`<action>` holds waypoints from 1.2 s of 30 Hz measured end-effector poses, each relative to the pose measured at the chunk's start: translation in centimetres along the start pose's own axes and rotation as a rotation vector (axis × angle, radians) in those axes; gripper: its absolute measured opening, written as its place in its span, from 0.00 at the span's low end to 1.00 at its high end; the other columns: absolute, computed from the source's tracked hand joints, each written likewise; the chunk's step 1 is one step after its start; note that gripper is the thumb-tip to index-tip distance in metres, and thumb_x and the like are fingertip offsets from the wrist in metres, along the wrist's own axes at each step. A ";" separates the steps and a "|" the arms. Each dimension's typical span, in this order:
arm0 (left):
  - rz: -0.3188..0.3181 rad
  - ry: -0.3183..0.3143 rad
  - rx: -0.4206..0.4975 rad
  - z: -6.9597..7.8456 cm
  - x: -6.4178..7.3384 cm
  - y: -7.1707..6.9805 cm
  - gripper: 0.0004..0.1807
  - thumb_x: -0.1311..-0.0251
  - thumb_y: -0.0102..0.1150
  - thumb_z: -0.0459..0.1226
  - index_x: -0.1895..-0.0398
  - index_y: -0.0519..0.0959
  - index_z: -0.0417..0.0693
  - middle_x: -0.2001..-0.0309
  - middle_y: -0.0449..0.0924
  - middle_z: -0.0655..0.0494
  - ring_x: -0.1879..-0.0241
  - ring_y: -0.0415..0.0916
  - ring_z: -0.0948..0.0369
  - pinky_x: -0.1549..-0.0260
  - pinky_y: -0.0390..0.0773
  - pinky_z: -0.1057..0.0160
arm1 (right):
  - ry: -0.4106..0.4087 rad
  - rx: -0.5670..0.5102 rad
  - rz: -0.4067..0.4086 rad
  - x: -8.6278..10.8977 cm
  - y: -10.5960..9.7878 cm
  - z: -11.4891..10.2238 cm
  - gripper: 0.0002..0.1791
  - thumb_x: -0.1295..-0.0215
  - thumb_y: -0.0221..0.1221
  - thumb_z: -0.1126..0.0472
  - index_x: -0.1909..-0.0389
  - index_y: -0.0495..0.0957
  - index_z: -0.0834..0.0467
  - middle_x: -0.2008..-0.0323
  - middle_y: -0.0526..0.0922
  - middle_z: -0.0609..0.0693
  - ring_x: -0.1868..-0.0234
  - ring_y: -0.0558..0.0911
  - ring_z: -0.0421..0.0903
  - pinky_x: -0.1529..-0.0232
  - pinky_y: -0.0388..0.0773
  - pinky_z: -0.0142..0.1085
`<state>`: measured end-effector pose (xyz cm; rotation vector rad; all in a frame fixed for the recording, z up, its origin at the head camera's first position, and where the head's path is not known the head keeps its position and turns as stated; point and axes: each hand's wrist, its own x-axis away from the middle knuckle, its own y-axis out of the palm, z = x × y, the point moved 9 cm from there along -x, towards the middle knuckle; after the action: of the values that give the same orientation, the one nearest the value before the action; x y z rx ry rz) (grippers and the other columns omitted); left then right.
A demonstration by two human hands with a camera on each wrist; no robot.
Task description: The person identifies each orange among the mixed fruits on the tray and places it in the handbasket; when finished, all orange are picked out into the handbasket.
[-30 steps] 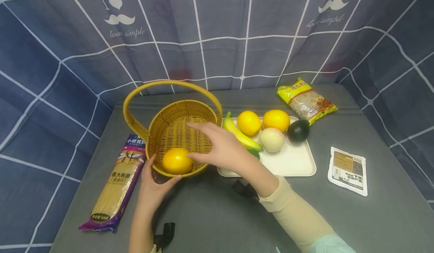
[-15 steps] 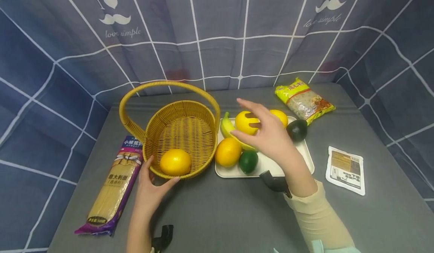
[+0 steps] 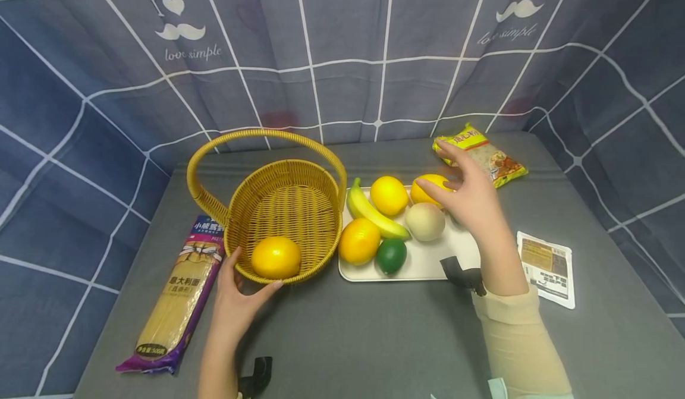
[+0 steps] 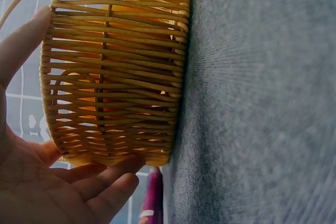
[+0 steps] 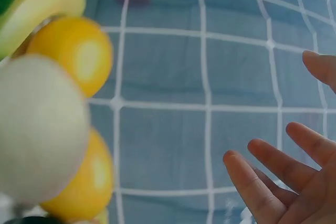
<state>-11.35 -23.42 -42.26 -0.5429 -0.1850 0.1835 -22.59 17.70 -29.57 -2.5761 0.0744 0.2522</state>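
In the head view my left hand [image 3: 239, 307] grips the near left side of a wicker basket [image 3: 291, 173] with an arched handle, its thumb at the rim and its fingers around the outer wall. A yellow-orange fruit [image 3: 276, 257] lies inside near the front. My right hand [image 3: 471, 194] hovers over the right end of a white tray [image 3: 417, 271], fingers spread and nothing held. The tray carries a banana [image 3: 369, 209], a peach [image 3: 425, 221], a dark green avocado-like fruit [image 3: 391, 255], an orange [image 3: 359, 241] and two yellow fruits. My right hand hides the tray's right end.
Left of the basket lies a purple pasta pack [image 3: 176, 298]. A yellow food bag [image 3: 489, 155] sits behind the tray, partly behind my right hand. A flat white pouch [image 3: 551, 268] lies at the right. Checked cloth [image 3: 353, 90] hangs around the grey table [image 3: 342, 339].
My right hand has moved rightward from over the basket, across the tray to its right end. The left hand stays on the basket, with the yellow-orange fruit still inside.
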 end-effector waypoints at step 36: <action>-0.009 -0.022 -0.010 -0.1 0.2 0.0 0.60 0.52 0.73 0.51 0.23 0.42 0.55 0.25 0.37 0.43 0.30 0.48 0.39 0.33 0.55 0.43 | 0.149 0.316 -0.079 -2.9 1.1 8.8 0.47 0.42 0.63 0.39 0.27 0.59 0.56 0.28 0.56 0.61 0.31 0.58 0.64 0.34 0.54 0.61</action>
<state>-11.12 -23.47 -42.31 -0.5499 -0.2094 0.1799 -27.02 21.42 -36.86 -2.2734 0.0609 0.0151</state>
